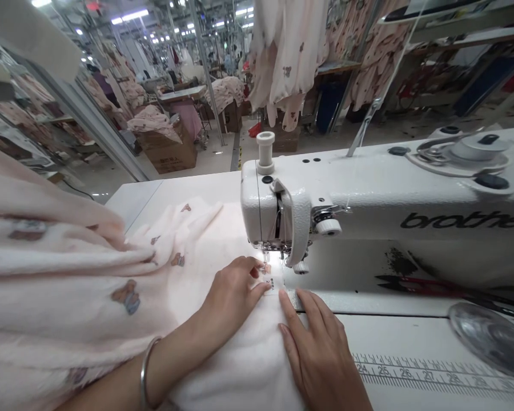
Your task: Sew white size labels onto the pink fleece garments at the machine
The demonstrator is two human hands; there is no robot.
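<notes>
Pale pink plush fabric [205, 245] with printed bears lies on the table and runs under the presser foot of a white sewing machine [274, 205]. My left hand [233, 288] has its fingers curled, thumb and forefinger closing at the edge of a small white label [273, 282] with dark print, just in front of the needle area. Part of that label is hidden by the fingertips. To its right, my right hand [317, 337] lies flat with fingers stretched out, pressing the fabric's edge near the label. A lamp brightens the stitching spot.
On the machine bed at right lie red-handled thread snips [415, 283] and a clear round disc [492, 337]. A printed ruler scale [424, 377] runs along the front. Fabric heaps up at left. Beyond stand a cardboard box [167, 151] and hanging pink garments [291, 57].
</notes>
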